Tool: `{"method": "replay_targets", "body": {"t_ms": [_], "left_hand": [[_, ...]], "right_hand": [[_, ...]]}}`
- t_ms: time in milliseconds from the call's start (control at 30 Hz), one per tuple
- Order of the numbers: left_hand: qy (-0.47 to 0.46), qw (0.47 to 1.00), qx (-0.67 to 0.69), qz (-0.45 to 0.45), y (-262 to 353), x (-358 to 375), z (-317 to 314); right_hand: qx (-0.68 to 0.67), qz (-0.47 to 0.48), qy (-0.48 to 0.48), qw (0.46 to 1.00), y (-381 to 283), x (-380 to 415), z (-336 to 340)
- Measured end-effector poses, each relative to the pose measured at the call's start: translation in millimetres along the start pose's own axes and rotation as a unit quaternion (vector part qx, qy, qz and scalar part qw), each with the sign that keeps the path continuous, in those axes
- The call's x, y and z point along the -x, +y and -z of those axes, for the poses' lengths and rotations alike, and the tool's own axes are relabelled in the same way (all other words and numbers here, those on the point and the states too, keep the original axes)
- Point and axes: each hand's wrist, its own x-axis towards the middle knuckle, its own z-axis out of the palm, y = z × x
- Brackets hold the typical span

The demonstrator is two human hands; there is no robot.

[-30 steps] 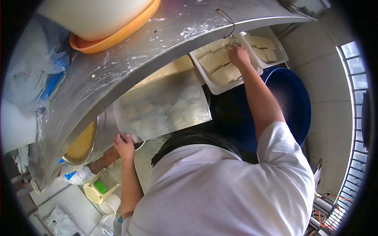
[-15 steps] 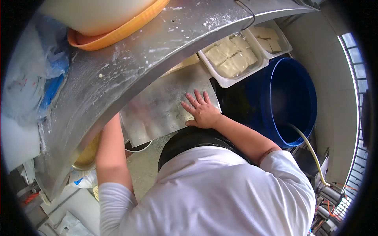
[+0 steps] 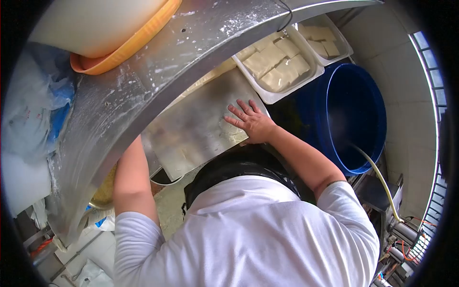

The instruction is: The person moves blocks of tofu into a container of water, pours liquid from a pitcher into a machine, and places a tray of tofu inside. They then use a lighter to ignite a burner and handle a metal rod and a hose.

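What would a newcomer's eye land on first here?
Probably the blue barrel at right, a pale hose running into it. Then the right hand, spread on the metal sheet at centre. Behind, white tubs of pale blocks; upper left, an orange rim on the metal counter.

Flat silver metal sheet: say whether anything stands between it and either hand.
Nothing visible separates the right hand from the flat silver metal sheet; its spread fingers rest on top. The left hand is hidden beneath the curved grey steel tabletop, so its path to the sheet cannot be judged.
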Motion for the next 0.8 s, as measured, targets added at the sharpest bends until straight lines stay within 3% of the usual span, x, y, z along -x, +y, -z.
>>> {"method": "replay_targets", "body": {"t_ms": [100, 200, 333, 600, 800], "left_hand": [[-0.016, 1.0, -0.003, 0.016, 7, 18, -1], [-0.114, 0.992, -0.04, 0.036, 11, 31, 13], [0.0, 0.999, -0.032, -0.021, 18, 57, 18], [-0.043, 0.999, 0.019, -0.01, 12, 50, 11], [-0.101, 0.995, 0.022, -0.001, 44, 110, 53]], "right_hand": [[0.003, 0.015, 0.0, 1.0, 5, 0, 0], [0.001, 0.025, 0.008, 1.0, 5, 0, 2], [0.004, 0.02, -0.001, 1.0, 3, 0, 5], [0.024, 0.014, -0.008, 1.0, 3, 0, 2], [0.017, 0.014, -0.006, 1.0, 3, 0, 4]]}}
